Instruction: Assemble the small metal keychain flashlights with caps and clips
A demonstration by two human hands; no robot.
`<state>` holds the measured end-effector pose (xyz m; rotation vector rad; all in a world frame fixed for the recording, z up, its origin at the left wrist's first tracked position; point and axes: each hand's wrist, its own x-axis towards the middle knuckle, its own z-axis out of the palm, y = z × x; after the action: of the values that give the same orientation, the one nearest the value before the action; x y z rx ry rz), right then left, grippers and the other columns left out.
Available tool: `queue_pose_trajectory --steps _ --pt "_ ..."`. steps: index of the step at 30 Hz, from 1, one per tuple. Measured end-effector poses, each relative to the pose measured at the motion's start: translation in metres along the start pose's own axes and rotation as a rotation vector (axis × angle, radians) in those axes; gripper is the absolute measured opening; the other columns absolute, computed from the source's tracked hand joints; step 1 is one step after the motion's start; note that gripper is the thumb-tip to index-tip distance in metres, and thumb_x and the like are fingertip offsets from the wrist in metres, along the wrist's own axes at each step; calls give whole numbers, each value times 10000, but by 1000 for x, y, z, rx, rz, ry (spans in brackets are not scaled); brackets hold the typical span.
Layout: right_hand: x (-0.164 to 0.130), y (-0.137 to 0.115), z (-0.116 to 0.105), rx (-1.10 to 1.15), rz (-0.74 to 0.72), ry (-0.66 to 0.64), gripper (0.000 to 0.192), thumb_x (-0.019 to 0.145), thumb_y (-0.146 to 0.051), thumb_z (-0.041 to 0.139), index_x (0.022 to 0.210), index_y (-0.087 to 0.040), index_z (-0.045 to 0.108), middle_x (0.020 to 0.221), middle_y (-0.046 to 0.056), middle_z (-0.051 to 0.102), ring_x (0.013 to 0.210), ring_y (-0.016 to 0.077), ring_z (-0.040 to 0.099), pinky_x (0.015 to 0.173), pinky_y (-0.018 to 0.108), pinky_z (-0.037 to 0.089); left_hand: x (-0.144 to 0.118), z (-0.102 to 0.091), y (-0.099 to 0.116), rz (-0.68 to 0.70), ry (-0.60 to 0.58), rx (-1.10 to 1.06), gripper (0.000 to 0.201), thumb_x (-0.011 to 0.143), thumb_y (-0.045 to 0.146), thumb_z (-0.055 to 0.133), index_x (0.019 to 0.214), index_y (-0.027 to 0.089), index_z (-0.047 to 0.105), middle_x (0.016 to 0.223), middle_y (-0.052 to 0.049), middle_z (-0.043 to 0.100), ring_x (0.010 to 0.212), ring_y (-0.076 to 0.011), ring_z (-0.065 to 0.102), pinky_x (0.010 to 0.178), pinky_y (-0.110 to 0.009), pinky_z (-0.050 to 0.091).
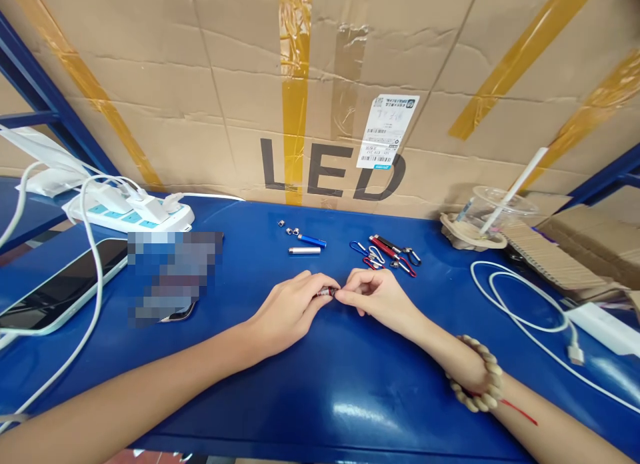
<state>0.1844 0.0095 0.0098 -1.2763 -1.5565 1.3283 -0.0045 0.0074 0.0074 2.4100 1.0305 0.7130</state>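
Note:
My left hand [293,311] pinches a small, thin cylinder [326,292] with silver and reddish parts; most of it is hidden in the fingers. At its right end, the thumb and forefinger of my right hand [377,297] close on the tip, where a tiny part is too small to name. Beyond my hands lie a blue metal tube [313,241] and a pale pink one [304,251], with several small metal pieces [289,231] behind them. Further right, a red tube [384,245] and a black tube [389,243] lie among several coloured carabiner clips [376,255].
A large cardboard box [240,97] stands along the back of the blue table [280,404]. To the left are a power strip [135,214], white cables and a phone [60,287]. A plastic cup [495,207] with a straw and a coiled white cable [525,324] are on the right.

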Motion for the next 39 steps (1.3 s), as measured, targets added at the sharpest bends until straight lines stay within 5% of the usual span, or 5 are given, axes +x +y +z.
queue_pose_trajectory --steps 9,16,31,39 --pt "1 2 1 5 -25 8 350 558 -441 783 557 -156 579 499 -47 525 391 52 447 410 202 316 1 -1 2 -33 -13 -9 192 930 222 379 1025 216 546 880 -4 631 818 -139 595 726 -246 450" --pt "2 3 3 13 -77 15 340 581 -443 764 563 -155 584 553 -45 532 383 41 448 403 198 305 3 -7 -1 67 -40 52 207 945 221 348 1039 207 531 975 -11 650 860 -140 586 757 -244 448" --pt "-4 1 8 -114 -215 95 336 683 -483 673 608 -175 563 400 -55 494 357 76 462 410 191 326 7 -6 -6 95 -27 153 252 960 294 323 1085 225 530 979 -22 617 891 -132 576 776 -235 456" --pt "-2 8 8 -245 -332 178 277 724 -436 642 621 -182 606 602 -8 629 444 84 499 433 202 357 10 -8 -9 155 -43 296 290 966 316 300 1084 201 538 1026 -43 633 937 -159 585 791 -254 461"
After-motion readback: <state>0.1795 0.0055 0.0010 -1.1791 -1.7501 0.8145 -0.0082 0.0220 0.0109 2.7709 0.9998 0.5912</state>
